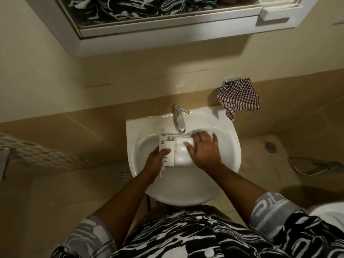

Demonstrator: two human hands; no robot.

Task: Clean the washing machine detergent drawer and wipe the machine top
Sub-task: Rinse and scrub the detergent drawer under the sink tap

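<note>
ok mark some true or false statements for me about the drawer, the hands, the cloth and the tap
1. The detergent drawer is held in the basin of the sink. True.
2. The left hand grips the drawer's left side, thumb on top. True.
3. The checked cloth is in the right hand. False: it hangs from a holder up and to the right of the sink, and the right hand rests on the drawer.
4. The tap stands on the sink's near rim, by the person. False: it stands on the far rim, its spout above the drawer.
5. Both hands touch the drawer. True.
</note>
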